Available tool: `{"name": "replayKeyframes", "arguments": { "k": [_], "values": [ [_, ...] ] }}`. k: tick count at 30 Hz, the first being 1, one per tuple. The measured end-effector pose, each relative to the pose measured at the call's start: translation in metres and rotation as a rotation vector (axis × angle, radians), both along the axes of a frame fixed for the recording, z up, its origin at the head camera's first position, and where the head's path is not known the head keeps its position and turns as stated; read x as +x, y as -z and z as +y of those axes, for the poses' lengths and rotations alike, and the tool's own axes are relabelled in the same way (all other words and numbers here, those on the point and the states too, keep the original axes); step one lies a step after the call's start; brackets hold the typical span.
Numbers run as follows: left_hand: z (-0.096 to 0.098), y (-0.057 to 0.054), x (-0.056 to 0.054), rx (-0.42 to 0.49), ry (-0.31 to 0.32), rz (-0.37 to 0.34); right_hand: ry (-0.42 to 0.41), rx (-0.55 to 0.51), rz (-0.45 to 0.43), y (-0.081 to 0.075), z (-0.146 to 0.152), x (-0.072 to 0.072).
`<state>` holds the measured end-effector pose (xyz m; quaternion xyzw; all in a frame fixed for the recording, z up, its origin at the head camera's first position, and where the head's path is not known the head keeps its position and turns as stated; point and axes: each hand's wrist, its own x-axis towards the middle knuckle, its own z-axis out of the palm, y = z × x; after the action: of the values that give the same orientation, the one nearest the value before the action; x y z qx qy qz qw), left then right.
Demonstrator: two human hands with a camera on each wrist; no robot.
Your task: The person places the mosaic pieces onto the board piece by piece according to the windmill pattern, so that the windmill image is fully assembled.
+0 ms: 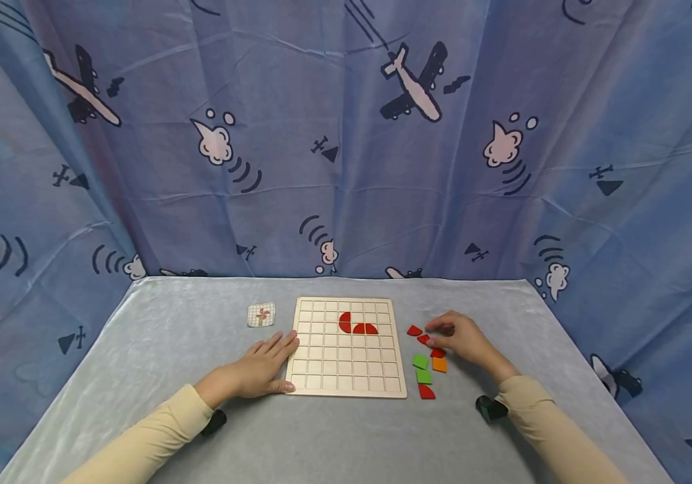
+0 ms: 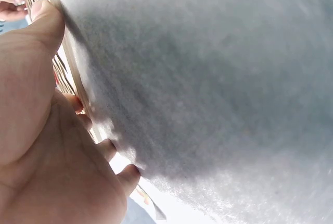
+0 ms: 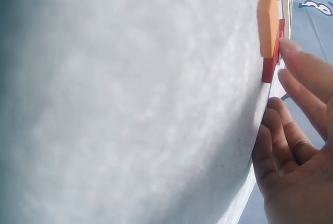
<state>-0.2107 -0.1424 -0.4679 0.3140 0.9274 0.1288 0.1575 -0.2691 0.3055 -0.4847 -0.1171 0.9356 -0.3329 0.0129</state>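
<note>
A square wooden grid board [image 1: 315, 366] lies flat on the table. Three red quarter-circle pieces [image 1: 346, 323] sit in its upper middle squares. My left hand [image 1: 263, 366] rests on the board's left edge, fingers straight. In the left wrist view, the left hand's [image 2: 57, 156] thumb and fingertips lie along the board's rim. To the right of the board, my right hand [image 1: 460, 336] reaches over loose red pieces, with its thumb right by a red quarter-circle piece [image 1: 424, 339]. The right wrist view shows the right hand's [image 3: 299, 146] thumb and forefinger extended near that cluster.
Beside the right hand lie an orange square [image 1: 439, 364], two green squares [image 1: 421, 361] and more red pieces [image 1: 427, 392]. A small pattern card [image 1: 261, 314] is left of the board. A blue printed curtain [image 1: 285, 168] hangs behind the white-covered table [image 1: 188, 323].
</note>
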Motion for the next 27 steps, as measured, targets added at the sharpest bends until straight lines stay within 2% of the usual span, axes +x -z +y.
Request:
{"name": "replayKeyframes", "arguments": {
  "k": [18, 27],
  "values": [
    [-0.001, 0.001, 0.0, -0.015, 0.0, 0.004, -0.005, 0.002, -0.031, -0.003, -0.005, -0.005],
    [-0.001, 0.003, -0.001, -0.002, 0.004, -0.001, -0.086, 0.025, -0.067, -0.009, -0.011, -0.018]
  ]
}}
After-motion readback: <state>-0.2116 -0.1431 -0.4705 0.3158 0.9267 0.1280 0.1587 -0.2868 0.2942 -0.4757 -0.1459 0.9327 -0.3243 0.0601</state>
